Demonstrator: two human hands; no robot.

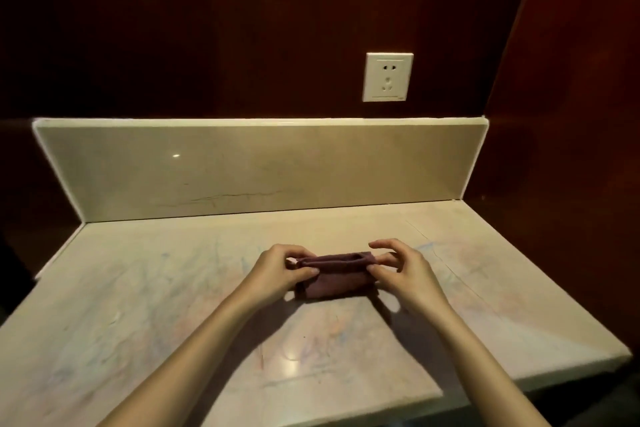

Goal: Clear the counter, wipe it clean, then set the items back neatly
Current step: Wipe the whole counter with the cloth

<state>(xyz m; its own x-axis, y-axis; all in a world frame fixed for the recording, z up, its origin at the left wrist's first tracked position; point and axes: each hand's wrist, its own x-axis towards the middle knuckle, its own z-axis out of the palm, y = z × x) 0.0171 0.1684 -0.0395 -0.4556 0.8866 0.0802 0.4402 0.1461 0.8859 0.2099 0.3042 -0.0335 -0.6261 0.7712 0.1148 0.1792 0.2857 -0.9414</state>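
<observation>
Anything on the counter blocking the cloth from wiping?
Nothing visible. Both hands, left hand and right hand, already pinch the folded purple cloth at its ends, and the marble counter around it shows only faint coloured streaks.

On the pale stone counter [145, 315], below the white wall socket [388, 77], the left hand [277, 274] and right hand [403, 270] pinch opposite ends of a folded purple cloth [334, 276].

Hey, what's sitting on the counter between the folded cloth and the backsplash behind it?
Nothing. In the head view, the counter is bare marble from the purple cloth, pinched by the left hand and right hand, to the backsplash.
</observation>
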